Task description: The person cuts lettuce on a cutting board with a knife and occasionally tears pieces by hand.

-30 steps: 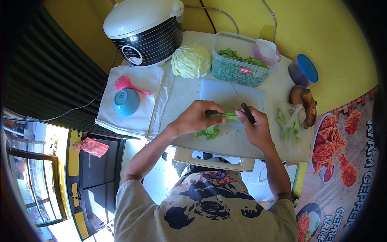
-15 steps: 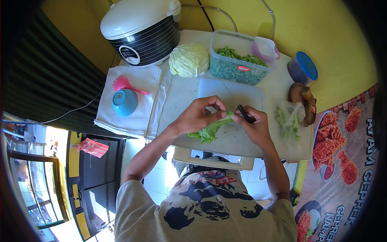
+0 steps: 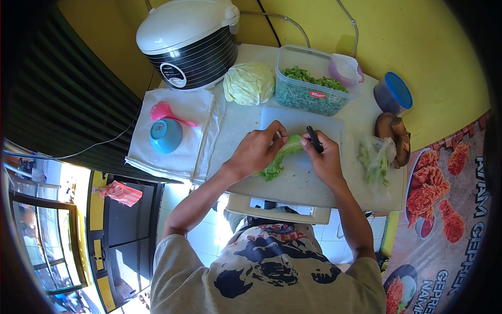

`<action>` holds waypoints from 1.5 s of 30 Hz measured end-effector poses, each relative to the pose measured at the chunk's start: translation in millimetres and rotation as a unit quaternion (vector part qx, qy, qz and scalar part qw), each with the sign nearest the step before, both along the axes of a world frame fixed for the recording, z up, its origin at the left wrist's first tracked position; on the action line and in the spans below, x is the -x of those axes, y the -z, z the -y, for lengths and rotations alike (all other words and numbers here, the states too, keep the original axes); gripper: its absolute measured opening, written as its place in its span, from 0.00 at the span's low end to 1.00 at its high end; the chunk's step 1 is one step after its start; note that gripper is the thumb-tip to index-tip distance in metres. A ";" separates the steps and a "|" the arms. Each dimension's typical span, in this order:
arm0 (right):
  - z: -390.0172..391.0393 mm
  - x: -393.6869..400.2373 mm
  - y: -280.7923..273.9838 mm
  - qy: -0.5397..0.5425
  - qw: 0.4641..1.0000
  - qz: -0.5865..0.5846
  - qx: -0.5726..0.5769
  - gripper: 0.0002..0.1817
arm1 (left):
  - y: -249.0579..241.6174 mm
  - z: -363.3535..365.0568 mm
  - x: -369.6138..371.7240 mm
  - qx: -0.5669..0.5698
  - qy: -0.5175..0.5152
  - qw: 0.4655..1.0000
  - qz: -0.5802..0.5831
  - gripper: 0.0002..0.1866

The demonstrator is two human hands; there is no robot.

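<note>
A green lettuce leaf (image 3: 277, 163) hangs from the pinched fingers of my left hand (image 3: 257, 149), over the near end of the white cutting board (image 3: 327, 123). My right hand (image 3: 325, 157) is closed around a knife by its black handle (image 3: 314, 138); the blade is seen edge-on and barely shows. The right fingertips are right at the leaf's upper end. Behind the board stands a clear plastic tub (image 3: 308, 102) of cut greens, with a pale cabbage (image 3: 249, 83) to its left.
A rice cooker (image 3: 191, 49) stands back left. Before it, a blue bowl (image 3: 166, 136) and a pink scoop (image 3: 163, 111) lie on white sheets (image 3: 141, 152). To the right are a bag of greens (image 3: 374, 159), a brown wooden object (image 3: 400, 138) and a blue-lidded container (image 3: 393, 94).
Both hands have risen slightly with the leaf, which now hangs closer under the left hand. The knife handle has turned more upright. The whole view has shifted a little.
</note>
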State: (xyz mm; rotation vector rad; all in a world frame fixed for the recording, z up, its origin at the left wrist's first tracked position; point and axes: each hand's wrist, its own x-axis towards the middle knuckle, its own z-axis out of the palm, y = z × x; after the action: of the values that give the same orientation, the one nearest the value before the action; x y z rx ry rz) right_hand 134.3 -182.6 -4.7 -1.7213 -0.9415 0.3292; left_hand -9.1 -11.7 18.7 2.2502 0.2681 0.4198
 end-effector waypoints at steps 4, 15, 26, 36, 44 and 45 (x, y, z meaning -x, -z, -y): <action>-2.6 -3.7 -0.8 -0.032 0.996 0.076 0.036 0.06 | -5.4 4.3 4.0 -0.098 -0.078 0.992 -0.007 0.15; -10.8 -8.8 1.3 0.010 0.985 0.148 0.088 0.07 | 37.4 10.0 15.1 -0.369 0.056 0.924 0.087 0.24; 2.6 -23.9 8.2 0.013 0.985 0.169 0.016 0.10 | 41.5 14.3 12.8 -0.386 0.062 0.920 0.014 0.29; 66.1 28.3 -9.3 -0.058 0.972 0.205 0.102 0.29 | 39.4 20.8 11.7 -0.361 0.047 0.931 0.003 0.28; 87.1 32.0 -3.0 -0.014 0.931 0.277 0.236 0.33 | 39.2 20.3 10.9 -0.352 0.056 0.934 0.003 0.32; 86.7 32.3 -0.8 -0.012 0.932 0.278 0.233 0.33 | 38.8 20.5 10.7 -0.353 0.056 0.934 -0.002 0.32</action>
State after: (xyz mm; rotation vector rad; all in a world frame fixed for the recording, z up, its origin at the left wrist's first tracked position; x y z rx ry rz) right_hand 102.0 -269.3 -3.9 -2.3057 -1.3712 0.0743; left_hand -19.8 -32.1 -20.1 2.9517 -0.0248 0.5061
